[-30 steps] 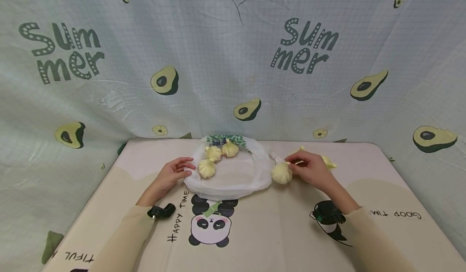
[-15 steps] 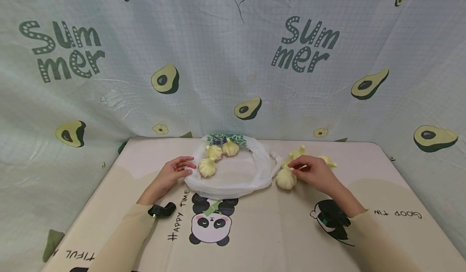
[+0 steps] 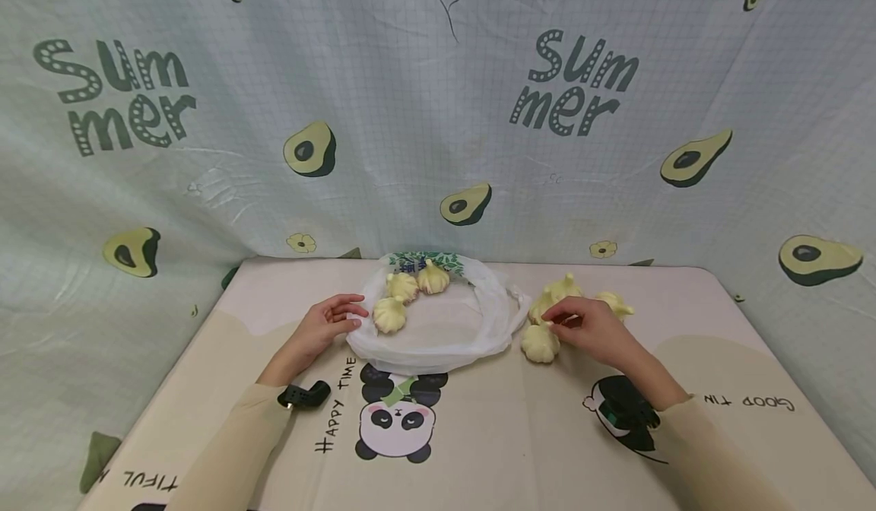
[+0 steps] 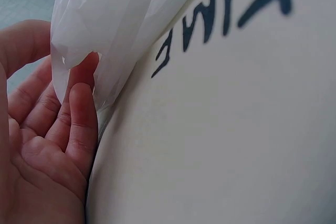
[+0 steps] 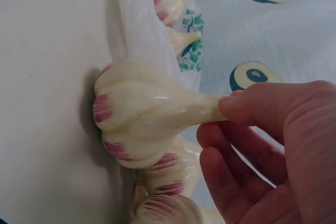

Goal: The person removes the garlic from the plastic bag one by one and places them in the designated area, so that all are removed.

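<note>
My right hand (image 3: pixel 591 332) pinches a pale garlic bulb (image 3: pixel 541 344) by its stem, thumb against fingers. In the right wrist view the bulb (image 5: pixel 142 111) has purple streaks, and its rounded bottom is close over the table. At the left side of a white plastic bag (image 3: pixel 424 363), my left hand (image 3: pixel 322 332) holds the rim. The bag's thin film (image 4: pixel 100 35) lies between thumb and fingers in the left wrist view, hiding some fingertips. The bag's mouth is spread wide. Inside its left and back part lie three garlic bulbs (image 3: pixel 389 315).
Beyond my right hand several more garlic bulbs (image 3: pixel 565 286) lie on the table, partly behind the fingers. The table cover (image 3: pixel 493 442) has a printed panda and lettering. A light curtain (image 3: pixel 383 115) with avocado prints stands along the back edge.
My right hand has shifted slightly right and toward me with the garlic bulb, away from the bag's right side. The left hand stays at the bag's rim.
</note>
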Tool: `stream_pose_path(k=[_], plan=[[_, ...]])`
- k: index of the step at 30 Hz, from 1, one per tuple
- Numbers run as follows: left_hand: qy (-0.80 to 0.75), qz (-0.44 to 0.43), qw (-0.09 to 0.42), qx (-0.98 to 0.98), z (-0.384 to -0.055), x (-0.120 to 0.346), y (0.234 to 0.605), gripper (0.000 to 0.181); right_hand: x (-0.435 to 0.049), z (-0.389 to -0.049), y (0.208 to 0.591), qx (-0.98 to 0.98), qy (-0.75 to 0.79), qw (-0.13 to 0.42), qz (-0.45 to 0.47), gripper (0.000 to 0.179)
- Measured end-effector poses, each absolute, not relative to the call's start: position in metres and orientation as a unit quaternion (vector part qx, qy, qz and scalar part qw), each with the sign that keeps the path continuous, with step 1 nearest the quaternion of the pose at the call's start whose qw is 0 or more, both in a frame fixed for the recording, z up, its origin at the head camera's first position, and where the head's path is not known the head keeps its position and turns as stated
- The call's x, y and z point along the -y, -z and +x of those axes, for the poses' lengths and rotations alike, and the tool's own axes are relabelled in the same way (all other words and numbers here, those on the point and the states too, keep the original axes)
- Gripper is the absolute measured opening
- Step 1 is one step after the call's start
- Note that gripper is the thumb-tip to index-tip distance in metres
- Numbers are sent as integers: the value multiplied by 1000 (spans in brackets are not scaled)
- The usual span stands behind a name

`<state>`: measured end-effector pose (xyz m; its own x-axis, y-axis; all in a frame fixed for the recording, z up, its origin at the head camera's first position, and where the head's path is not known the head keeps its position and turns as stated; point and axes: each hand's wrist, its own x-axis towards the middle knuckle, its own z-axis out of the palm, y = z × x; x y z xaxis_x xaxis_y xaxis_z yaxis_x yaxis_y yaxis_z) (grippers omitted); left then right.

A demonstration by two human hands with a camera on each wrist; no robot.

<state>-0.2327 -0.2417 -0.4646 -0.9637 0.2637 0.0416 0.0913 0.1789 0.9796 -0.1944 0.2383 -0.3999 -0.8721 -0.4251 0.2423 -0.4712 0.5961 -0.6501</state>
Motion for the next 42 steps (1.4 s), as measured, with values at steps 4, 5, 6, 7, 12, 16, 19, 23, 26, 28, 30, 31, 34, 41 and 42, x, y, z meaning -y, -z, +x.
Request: stream_pose_path(k=[4,5,6,7,12,16,19,23,26,28,30,31,34,41,42], plan=[[-630,116,69,-765,-233,242,465,49,-238,-194,400,893,-374,30,250,17],[-630,116,68,-765,-233,242,465,50,-238,-194,400,892,-374,30,251,17],[-630,116,68,-765,-233,242,465,49,-238,-194,401,892,-375,30,251,17],[-630,116,67,-765,-233,242,465,49,-238,-194,401,892,-375,30,252,17],[-630,118,67,-765,-233,242,465,50,-238,-194,401,890,-378,34,253,16],[-629,118,65,-765,-233,243,466,50,-238,-195,402,890,-377,40,253,16],[-630,119,64,-765,-233,243,466,50,-239,-196,402,891,-377,44,251,16],[-630,119,65,-765,-232,242,465,50,-239,-197,403,891,-379,45,247,16],[-628,121,66,-766,-231,242,464,50,-238,-197,402,890,-383,45,244,17],[-625,123,67,-768,-231,242,463,49,-237,-198,401,890,-384,48,242,16],[-625,124,68,-768,-231,242,463,50,-236,-198,400,890,-384,50,240,16],[-624,124,68,-768,-231,243,463,49,-235,-199,399,890,-384,50,241,16],[-624,122,69,-769,-231,243,463,49,-231,-200,399,887,-387,53,247,15],[-628,118,70,-766,-230,242,463,50,-218,-207,397,875,-409,46,256,13],[-629,118,70,-765,-230,242,463,50,-216,-207,396,874,-409,46,259,12]])
